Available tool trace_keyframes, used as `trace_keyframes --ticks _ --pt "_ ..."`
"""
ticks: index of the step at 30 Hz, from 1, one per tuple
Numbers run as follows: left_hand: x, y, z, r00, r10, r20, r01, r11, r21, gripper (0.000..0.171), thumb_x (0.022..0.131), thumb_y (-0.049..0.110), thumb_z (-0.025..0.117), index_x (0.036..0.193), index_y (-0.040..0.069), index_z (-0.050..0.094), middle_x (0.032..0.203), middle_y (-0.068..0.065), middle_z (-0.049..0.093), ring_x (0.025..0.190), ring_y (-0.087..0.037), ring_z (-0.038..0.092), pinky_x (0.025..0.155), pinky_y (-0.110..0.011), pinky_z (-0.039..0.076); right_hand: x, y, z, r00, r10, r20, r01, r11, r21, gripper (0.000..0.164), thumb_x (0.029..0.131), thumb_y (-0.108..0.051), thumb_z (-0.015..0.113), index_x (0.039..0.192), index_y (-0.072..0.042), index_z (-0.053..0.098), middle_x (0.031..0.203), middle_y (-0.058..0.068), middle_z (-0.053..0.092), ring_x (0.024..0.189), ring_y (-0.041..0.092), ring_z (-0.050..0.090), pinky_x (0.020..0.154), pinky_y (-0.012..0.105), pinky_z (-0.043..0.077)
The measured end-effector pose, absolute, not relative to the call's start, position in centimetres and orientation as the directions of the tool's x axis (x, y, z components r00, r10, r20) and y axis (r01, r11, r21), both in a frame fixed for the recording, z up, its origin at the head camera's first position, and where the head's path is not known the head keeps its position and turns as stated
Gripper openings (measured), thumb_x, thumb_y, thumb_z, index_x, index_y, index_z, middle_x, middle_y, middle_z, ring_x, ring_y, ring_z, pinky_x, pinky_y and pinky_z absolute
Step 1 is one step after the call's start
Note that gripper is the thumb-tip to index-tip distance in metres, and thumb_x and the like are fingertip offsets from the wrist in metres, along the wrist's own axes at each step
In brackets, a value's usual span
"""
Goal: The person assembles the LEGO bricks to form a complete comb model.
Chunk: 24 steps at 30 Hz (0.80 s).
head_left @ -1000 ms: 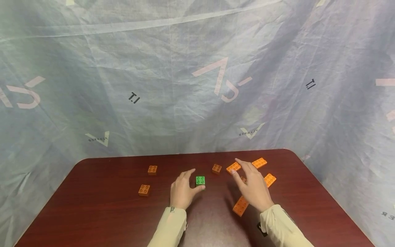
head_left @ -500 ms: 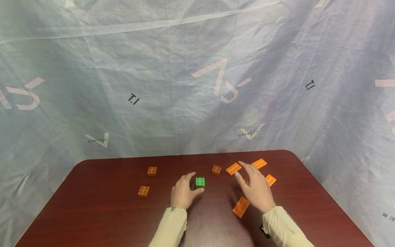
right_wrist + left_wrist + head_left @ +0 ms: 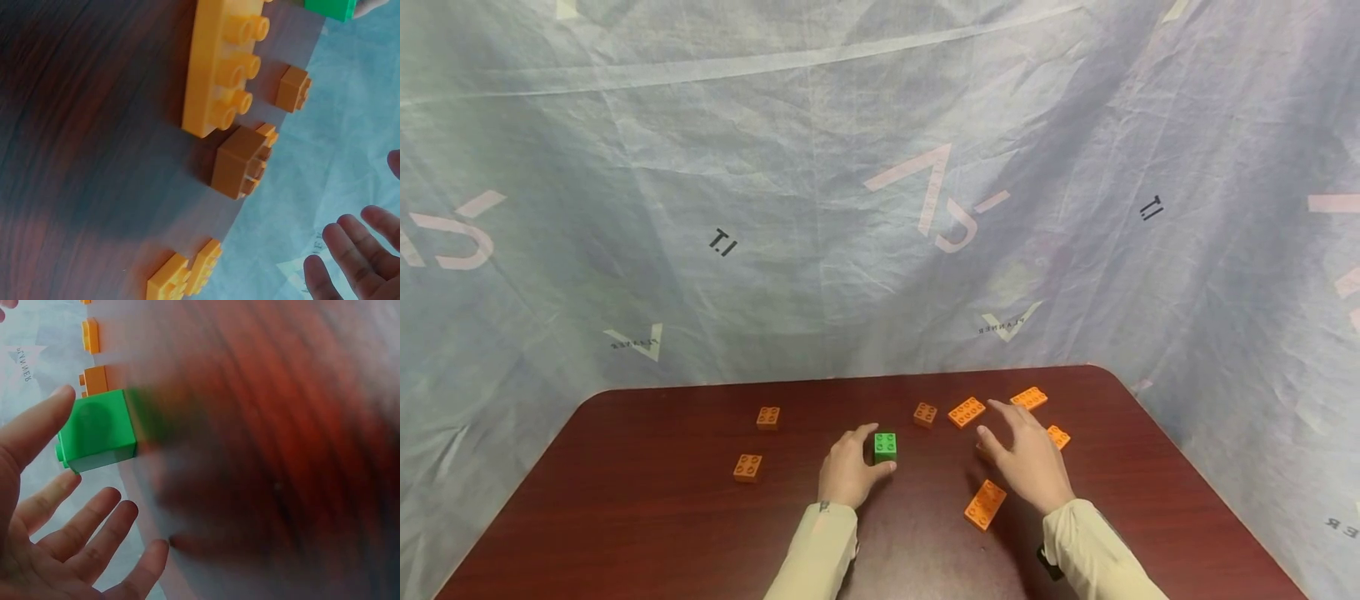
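Note:
A green 2x2 toy brick (image 3: 885, 447) stands on the table between the thumb and index finger of my left hand (image 3: 844, 473). In the left wrist view the fingers are spread, and the thumb tip overlaps the edge of the green brick (image 3: 99, 430); whether skin touches it I cannot tell. My right hand (image 3: 1033, 462) hovers with relaxed fingers and holds nothing. Beneath it a small darker orange brick (image 3: 239, 164) is mostly hidden in the head view. A long orange brick (image 3: 985, 505) lies in front of the right hand, and another long orange brick (image 3: 966, 412) lies behind it.
Two small orange bricks, one far (image 3: 768, 418) and one nearer (image 3: 748, 468), sit on the left of the dark red table (image 3: 625, 517). Another small brick (image 3: 925, 415) stands back centre. Flat orange bricks lie right, at the back (image 3: 1028, 398) and nearer (image 3: 1058, 437). A grey cloth (image 3: 820, 208) hangs behind.
My right hand has drifted slightly right and towards me, uncovering more of the long orange bricks. My left thumb and index finger have shifted slightly around the green brick. The bricks have not visibly moved.

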<state>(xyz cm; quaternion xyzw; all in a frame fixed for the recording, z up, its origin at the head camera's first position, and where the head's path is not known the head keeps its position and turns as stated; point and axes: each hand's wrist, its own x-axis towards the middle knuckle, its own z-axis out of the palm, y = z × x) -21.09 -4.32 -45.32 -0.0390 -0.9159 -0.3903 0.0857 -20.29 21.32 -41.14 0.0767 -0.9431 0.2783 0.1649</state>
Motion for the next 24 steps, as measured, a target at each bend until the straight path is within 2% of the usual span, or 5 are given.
trace_keyframes --ticks 8,16,24 --pt "-21.2 -4.5 -46.0 -0.981 0.000 0.193 0.135 0.711 0.690 0.065 0.076 0.019 0.091 0.133 0.005 0.064 0.120 -0.020 0.068 0.100 -0.040 0.067 0.082 -0.058 0.054 -20.6 21.8 -41.7 -0.969 -0.043 0.243 -0.157 0.867 -0.472 0.057 0.095 -0.031 0.071 0.142 -0.003 0.057 0.143 0.028 0.053 0.121 0.050 0.057 0.095 0.065 0.047" --pt "-21.3 -4.3 -46.2 -0.981 0.000 0.196 0.135 0.725 0.675 0.064 0.075 0.020 0.092 0.132 0.005 0.065 0.117 -0.019 0.069 0.103 -0.040 0.066 0.085 -0.059 0.052 -20.9 22.2 -42.5 -0.981 -0.048 0.186 -0.125 0.896 -0.425 0.056 0.092 -0.031 0.076 0.137 0.000 0.061 0.134 0.028 0.059 0.108 0.046 0.064 0.086 0.061 0.053" --pt "-21.4 -4.3 -46.1 -0.978 -0.015 0.208 0.127 0.747 0.652 0.063 0.073 0.021 0.093 0.129 0.006 0.067 0.116 -0.019 0.068 0.104 -0.041 0.065 0.085 -0.060 0.050 -21.4 22.5 -43.1 -0.989 -0.040 0.145 -0.099 0.899 -0.426 0.058 0.090 -0.031 0.078 0.135 0.000 0.062 0.130 0.026 0.062 0.109 0.047 0.064 0.086 0.063 0.052"
